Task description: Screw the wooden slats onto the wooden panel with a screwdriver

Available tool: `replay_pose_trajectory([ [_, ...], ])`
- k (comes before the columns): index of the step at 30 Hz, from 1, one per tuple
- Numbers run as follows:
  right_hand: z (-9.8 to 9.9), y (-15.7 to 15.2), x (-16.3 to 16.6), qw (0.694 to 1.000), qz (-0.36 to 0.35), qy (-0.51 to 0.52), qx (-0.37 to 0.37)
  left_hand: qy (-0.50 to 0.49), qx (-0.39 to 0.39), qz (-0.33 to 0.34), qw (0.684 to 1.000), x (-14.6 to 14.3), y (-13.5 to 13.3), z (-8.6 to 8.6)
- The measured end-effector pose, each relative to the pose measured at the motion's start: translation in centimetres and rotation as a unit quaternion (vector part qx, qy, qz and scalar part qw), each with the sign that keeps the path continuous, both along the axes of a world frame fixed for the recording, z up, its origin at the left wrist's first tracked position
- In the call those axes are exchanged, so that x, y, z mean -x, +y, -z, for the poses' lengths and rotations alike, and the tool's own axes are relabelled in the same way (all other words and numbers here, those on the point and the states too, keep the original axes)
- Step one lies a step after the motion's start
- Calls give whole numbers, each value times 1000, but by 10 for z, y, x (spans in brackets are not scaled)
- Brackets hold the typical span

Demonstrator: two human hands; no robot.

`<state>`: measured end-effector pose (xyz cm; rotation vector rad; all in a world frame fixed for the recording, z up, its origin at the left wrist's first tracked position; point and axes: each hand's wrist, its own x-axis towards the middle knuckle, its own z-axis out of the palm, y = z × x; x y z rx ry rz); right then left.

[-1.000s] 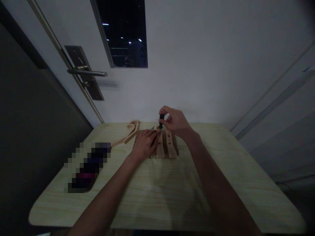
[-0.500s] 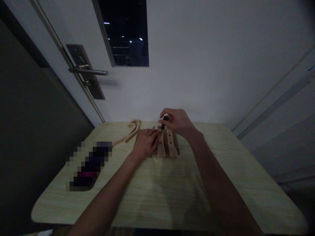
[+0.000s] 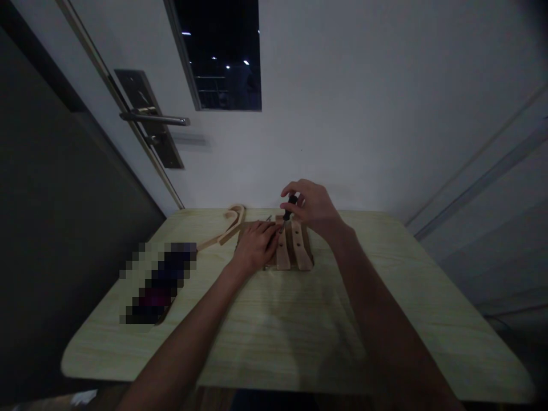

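My right hand (image 3: 310, 202) is closed around the black handle of a screwdriver (image 3: 289, 206), which stands tilted with its tip down at a pale wooden piece (image 3: 283, 258). Dark holes show in that piece. A second wooden piece (image 3: 301, 249) with holes lies to its right, and both rest on a brown board (image 3: 291, 246). My left hand (image 3: 256, 246) lies flat over the board's left part, fingers stretched out and reaching the first piece. It covers whatever is under the palm. The screwdriver's exact contact point is too small to make out.
A curved wooden hook-shaped piece (image 3: 233, 224) lies left of the board. A blurred-out dark object (image 3: 165, 282) is on the table (image 3: 274, 337) further left. Small metal pieces (image 3: 269, 218) show behind my left hand. A white door with a handle (image 3: 160, 119) stands behind.
The view has tilted slightly, so the table sits a little higher. My right hand keeps the screwdriver at the same wooden piece, and my left hand stays on the board.
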<state>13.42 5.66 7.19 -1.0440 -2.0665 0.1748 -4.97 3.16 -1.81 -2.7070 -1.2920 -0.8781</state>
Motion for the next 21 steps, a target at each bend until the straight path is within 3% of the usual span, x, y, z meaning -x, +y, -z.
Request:
replay_pose_trajectory([
  [7,-7,-6,-2,996,-50,36,67,11,2,-2,1000,0,1,0],
  [13,-8,-5,-1,1000,-1,0,22,10,1,0,1000,0,1,-1],
  [21,-13,-18,9,994,82,-57,35,19,-9,3,1000,1,-3,-2],
])
